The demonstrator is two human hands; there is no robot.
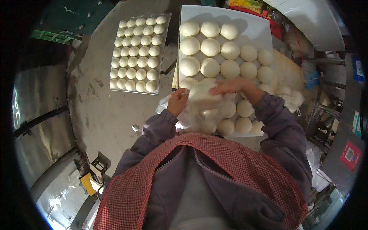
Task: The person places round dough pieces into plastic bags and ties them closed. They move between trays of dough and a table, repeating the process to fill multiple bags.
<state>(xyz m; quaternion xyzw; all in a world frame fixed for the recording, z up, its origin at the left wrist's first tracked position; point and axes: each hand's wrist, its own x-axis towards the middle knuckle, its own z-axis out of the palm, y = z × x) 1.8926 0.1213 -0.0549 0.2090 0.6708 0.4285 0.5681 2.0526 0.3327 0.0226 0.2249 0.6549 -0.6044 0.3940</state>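
My left hand (177,101) pinches the rim of a clear plastic bag (191,116) at the near left corner of a white board (253,31). Rows of round white buns (230,69), probably steamed buns, stand on this board. My right hand (237,87) is blurred and hovers over the near half of the board. Its fingertips meet the side of a white bun (202,93) at the bag's mouth, but the blur hides whether they grip it. More white shapes show dimly through the bag, below the two hands.
On the left, lower down, lies a tray (162,57) with rows of smaller-looking white buns (133,51). Filled clear bags (291,97) sit right of the board. A small stool (100,164) stands on the concrete floor (95,115) at lower left. Metal shelving (327,110) runs along the right.
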